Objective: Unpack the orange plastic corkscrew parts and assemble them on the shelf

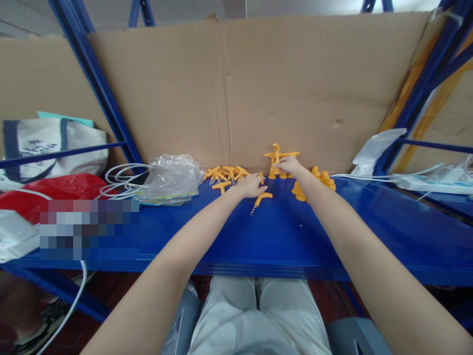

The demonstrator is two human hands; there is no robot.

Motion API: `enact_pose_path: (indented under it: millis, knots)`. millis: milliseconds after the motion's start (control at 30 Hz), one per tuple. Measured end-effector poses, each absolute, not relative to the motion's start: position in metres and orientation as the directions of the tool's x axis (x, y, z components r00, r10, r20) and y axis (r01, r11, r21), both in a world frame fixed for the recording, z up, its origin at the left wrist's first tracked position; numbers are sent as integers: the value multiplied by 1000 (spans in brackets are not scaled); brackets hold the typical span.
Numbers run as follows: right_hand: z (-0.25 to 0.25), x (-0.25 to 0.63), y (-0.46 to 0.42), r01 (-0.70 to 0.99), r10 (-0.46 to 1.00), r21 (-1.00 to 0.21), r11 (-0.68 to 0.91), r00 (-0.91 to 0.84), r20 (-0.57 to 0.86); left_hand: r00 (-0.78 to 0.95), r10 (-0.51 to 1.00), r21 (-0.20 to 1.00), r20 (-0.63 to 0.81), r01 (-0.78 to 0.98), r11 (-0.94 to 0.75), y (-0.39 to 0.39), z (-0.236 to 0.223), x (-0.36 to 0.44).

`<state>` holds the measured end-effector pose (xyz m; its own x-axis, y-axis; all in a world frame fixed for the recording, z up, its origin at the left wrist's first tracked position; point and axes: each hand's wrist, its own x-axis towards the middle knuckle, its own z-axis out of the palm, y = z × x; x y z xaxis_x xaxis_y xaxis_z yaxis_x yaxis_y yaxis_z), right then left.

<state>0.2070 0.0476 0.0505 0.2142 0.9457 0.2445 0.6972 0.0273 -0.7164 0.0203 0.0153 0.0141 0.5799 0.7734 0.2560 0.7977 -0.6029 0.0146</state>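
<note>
My left hand [252, 186] reaches over a pile of orange T-shaped handles [221, 173] with metal corkscrew spirals. Its fingers are spread, and an orange end shows just beyond them; contact is unclear. Below it lies a single corkscrew handle [263, 196], its spiral toward me. Farther right, my right hand [290, 164] has its fingers closed at an upright orange corkscrew [275, 154] with its arms out to the sides. Orange bases of others stand close behind those fingers. Under my right forearm sits a group of orange bell-shaped pieces [325, 179], partly hidden.
A stack of clear plastic bags [173, 178] lies left of the pile, beside coiled white cable [123, 178]. A cardboard sheet [281, 84] closes off the back of the blue shelf [244, 241]. Blue uprights flank it; a white power strip [432, 183] lies right.
</note>
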Motion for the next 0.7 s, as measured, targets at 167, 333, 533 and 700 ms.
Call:
enact_pose_path:
  millis: [167,333,533,700]
  knots:
    - [53,216,50,725,938,-687,49,204,282,453,888,43,76,888,-457,25,17,52]
    - [57,219,47,711,937,-701,56,204,282,372,926,40,-64,928,-370,21,19,59]
    - [50,209,45,704,951,-706,74,163,262,321,943,7,-87,947,-322,13,19,40]
    - [39,190,53,748,958,-662,43,157,240,321,944,15,-74,947,-321,8,10,19]
